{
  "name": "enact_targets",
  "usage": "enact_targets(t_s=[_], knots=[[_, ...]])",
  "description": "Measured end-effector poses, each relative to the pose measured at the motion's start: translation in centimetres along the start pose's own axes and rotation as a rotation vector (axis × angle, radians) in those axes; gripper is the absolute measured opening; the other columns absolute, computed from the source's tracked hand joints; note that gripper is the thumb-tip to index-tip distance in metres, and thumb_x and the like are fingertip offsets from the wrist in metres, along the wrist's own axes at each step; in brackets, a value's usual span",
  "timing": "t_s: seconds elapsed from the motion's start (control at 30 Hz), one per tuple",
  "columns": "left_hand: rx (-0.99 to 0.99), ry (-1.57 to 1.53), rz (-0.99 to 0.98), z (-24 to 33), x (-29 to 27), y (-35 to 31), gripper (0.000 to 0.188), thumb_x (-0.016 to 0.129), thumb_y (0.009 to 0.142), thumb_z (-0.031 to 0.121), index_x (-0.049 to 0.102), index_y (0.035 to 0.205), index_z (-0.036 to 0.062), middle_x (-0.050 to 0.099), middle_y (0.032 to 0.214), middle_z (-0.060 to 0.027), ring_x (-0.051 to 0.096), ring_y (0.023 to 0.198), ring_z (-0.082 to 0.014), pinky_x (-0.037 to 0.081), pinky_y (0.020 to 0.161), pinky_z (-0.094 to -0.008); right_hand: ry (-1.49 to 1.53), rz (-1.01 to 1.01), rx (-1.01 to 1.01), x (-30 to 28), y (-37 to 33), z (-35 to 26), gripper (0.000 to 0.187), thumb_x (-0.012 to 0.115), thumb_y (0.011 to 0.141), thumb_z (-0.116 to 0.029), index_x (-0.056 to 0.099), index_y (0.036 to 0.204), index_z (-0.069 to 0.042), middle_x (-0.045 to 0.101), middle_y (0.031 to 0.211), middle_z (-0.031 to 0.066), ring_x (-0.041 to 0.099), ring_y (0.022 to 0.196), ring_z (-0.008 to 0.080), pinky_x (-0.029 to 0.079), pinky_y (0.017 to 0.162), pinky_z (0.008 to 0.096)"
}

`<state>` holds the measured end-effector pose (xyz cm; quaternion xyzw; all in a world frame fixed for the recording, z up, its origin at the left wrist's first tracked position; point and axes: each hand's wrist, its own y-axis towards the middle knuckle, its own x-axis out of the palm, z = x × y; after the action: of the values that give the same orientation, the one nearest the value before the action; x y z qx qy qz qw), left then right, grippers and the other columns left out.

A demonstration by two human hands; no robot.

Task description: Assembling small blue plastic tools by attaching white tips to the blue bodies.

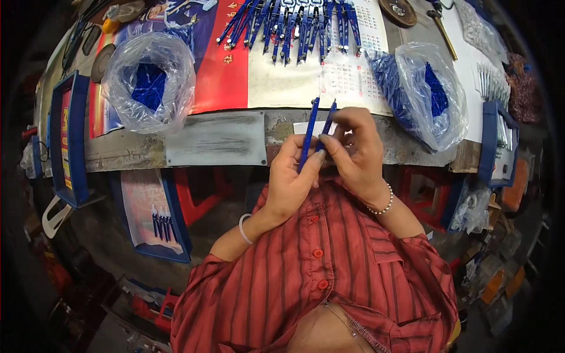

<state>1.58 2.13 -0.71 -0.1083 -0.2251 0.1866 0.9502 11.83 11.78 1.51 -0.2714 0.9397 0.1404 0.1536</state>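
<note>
In front of my chest, at the bench's near edge, my left hand point(295, 173) is closed around a slim blue bar point(310, 132) that points up and away. It looks like a leg of a drawing compass. A second, shorter-looking blue bar point(329, 122) stands beside it, pinched by my right hand point(355, 152). The fingers of both hands nearly meet, and they hide the bars' lower ends, so I cannot tell whether the two are joined there. Farther back lies a fanned row of blue drawing compasses point(288, 29) with silver heads.
Clear plastic bags of small blue parts stand at left point(187, 88) and right point(406, 97). The bench edge point(223, 159) carries a grey metal plate point(215, 139). Blue-framed trays point(82, 147) flank the bench; another tray point(185, 206) sits below. A round brown dish point(398, 12) is at the back.
</note>
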Motion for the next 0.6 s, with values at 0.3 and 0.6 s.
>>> enact_targets(t_s=[0.3, 0.6], knots=[[-0.062, -0.107, -0.099, 1.0, -0.7, -0.6, 0.022, 0.047, 0.095, 0.015, 0.048, 0.112, 0.0013, 0.061, 0.078, -0.0091, 0.05, 0.049, -0.0079, 0.04, 0.046, -0.0185, 0.744, -0.228, 0.657, -1.3, 0.9, 0.6, 0.024, 0.064, 0.083, -0.011, 0.057, 0.104, -0.001, 0.057, 0.089, 0.0036, 0.051, 0.073, 0.0072, 0.041, 0.058, 0.018], [-0.335, -0.721, -0.48, 1.2, -5.1, -0.9, 0.033, 0.049, 0.094, 0.031, 0.056, 0.102, -0.0002, 0.063, 0.083, -0.0158, 0.051, 0.042, -0.0135, 0.038, 0.038, -0.0223, 0.774, -0.678, 0.275, 1.2, 4.7, -0.1, 0.025, 0.066, 0.083, -0.019, 0.06, 0.094, 0.001, 0.059, 0.092, 0.007, 0.055, 0.084, 0.0151, 0.045, 0.076, 0.0286]])
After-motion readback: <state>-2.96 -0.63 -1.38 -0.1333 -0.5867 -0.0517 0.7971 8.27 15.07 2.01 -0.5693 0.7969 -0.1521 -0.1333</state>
